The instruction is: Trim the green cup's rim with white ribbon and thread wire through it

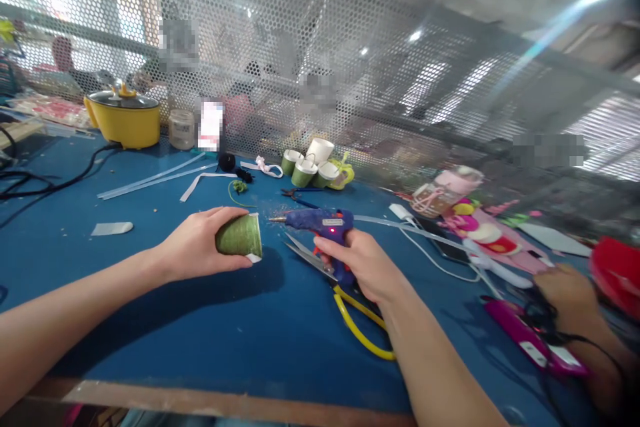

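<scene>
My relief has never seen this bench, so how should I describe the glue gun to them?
On the blue table, find the right hand near the middle. It grips the glue gun, whose metal nozzle points toward the green cup in the left hand. Unlike the yellow-handled scissors nearby, it has a dark-blue body with a small glowing red light.

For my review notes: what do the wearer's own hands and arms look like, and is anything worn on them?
The left hand and right hand are bare, without gloves. No sleeve, watch or bracelet shows on the left forearm or right forearm. I see no markings or cables on them.
</scene>
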Action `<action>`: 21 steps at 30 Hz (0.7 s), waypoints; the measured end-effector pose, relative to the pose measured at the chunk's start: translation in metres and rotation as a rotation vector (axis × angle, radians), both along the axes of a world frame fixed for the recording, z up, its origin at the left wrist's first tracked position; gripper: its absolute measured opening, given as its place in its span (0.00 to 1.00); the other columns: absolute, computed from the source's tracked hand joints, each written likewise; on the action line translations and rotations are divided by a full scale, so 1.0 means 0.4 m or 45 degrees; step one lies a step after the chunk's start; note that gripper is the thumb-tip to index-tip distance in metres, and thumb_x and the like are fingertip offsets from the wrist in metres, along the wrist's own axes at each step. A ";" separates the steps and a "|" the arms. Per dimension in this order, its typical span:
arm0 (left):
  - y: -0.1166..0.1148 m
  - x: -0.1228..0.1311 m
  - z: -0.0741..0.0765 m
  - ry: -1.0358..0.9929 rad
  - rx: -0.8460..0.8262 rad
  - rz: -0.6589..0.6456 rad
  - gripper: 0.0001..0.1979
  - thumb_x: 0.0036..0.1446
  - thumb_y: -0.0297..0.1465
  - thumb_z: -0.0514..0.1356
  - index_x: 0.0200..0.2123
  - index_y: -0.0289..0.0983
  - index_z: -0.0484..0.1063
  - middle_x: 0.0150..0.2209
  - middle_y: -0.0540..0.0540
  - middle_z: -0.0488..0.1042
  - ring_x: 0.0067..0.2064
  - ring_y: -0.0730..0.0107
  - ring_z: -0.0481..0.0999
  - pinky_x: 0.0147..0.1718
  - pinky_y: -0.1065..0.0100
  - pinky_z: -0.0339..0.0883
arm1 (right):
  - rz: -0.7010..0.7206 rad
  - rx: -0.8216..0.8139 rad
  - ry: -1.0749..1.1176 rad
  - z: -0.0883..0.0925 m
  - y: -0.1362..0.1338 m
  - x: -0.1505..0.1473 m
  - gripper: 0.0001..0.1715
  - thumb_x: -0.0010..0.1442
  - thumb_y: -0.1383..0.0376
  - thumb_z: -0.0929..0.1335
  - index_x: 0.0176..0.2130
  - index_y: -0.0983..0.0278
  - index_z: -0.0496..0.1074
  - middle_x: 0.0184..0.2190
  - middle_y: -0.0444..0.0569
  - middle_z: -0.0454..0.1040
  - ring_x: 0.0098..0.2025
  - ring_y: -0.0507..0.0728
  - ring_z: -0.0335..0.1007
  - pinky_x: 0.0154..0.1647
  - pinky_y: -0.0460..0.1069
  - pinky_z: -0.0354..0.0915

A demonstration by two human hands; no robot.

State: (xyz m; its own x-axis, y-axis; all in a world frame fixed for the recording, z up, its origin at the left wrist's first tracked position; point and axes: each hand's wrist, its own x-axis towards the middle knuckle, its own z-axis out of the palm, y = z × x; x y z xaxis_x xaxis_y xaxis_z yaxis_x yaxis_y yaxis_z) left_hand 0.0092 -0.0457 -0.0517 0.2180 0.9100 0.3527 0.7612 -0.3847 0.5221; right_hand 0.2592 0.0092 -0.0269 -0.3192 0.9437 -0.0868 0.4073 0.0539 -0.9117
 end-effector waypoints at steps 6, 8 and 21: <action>-0.001 0.001 0.000 -0.261 -0.283 0.017 0.32 0.42 0.47 0.59 0.48 0.35 0.63 0.37 0.44 0.73 0.35 0.63 0.71 0.34 0.64 0.66 | -0.187 0.295 -0.461 -0.035 0.070 -0.004 0.19 0.54 0.53 0.62 0.22 0.65 0.63 0.18 0.46 0.69 0.19 0.50 0.63 0.22 0.46 0.60; 0.002 0.000 -0.003 -0.327 -0.350 0.004 0.32 0.42 0.47 0.59 0.47 0.34 0.63 0.37 0.43 0.73 0.35 0.63 0.71 0.32 0.64 0.66 | -0.215 0.316 -0.531 -0.047 0.088 -0.004 0.19 0.52 0.52 0.63 0.20 0.64 0.61 0.14 0.45 0.67 0.16 0.50 0.62 0.20 0.46 0.59; 0.004 0.008 -0.012 -0.691 -0.661 -0.091 0.30 0.43 0.46 0.59 0.45 0.32 0.63 0.36 0.43 0.71 0.34 0.65 0.71 0.28 0.68 0.66 | -0.126 0.628 -0.814 -0.030 0.074 -0.027 0.09 0.49 0.59 0.67 0.24 0.63 0.70 0.31 0.53 0.72 0.40 0.61 0.66 0.36 0.51 0.60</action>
State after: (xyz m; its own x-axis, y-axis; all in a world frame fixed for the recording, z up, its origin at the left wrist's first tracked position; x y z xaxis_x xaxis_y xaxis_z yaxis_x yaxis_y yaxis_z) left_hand 0.0125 -0.0439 -0.0565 0.2003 0.9788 -0.0428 0.3277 -0.0257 0.9444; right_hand 0.2483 0.0386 -0.0388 -0.2614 0.9424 0.2088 0.8653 0.3247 -0.3818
